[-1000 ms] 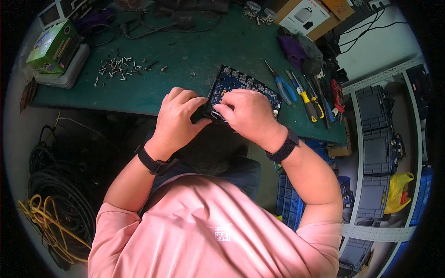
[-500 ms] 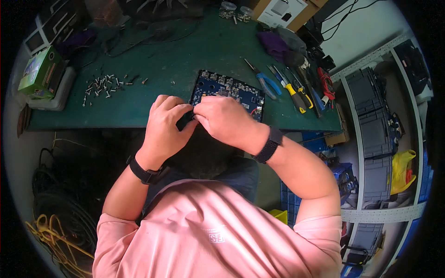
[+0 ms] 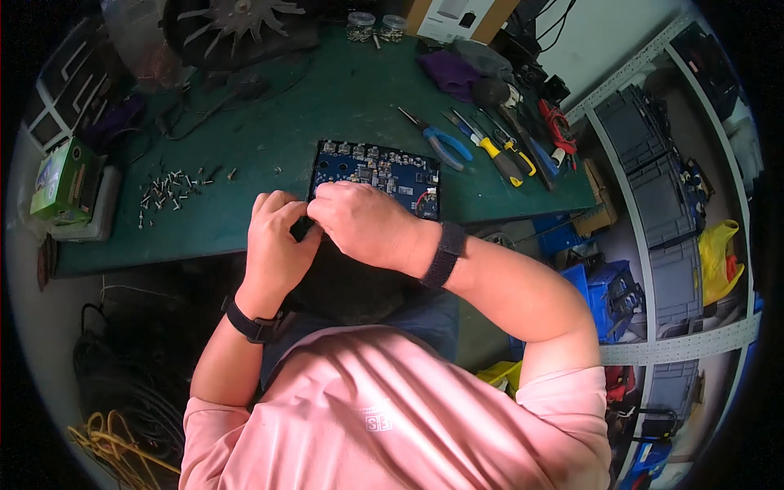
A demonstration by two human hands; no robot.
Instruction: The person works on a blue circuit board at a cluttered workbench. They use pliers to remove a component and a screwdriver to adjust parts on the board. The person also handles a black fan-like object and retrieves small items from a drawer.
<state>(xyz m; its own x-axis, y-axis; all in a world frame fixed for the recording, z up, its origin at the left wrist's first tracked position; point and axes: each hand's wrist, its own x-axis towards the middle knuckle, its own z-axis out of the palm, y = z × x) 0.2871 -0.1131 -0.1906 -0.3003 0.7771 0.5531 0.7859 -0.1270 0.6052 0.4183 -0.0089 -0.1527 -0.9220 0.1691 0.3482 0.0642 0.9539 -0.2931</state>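
A blue circuit board (image 3: 380, 170) in a black frame lies at the front edge of the bench. Beside its near left corner, my left hand (image 3: 279, 245) is closed, with thumb and fingers pinched. My right hand (image 3: 367, 224) is closed too and reaches across the board's near side, covering part of it. The fingertips of both hands meet at that corner. Whatever they grip there is hidden between the fingers. A black band circles each wrist.
Several loose screws (image 3: 171, 189) are scattered at the left near a green box (image 3: 65, 184). To the right lie blue-handled pliers (image 3: 441, 143), a yellow-and-black screwdriver (image 3: 500, 161) and a red tool (image 3: 558, 126). Two screw jars (image 3: 361, 27) stand at the back. Shelving with grey crates (image 3: 653, 196) rises on the right.
The whole view has shifted and turned slightly, showing more of the finned black wheel at the back. Both hands stay together at the board's left corner, with fingers still pinched.
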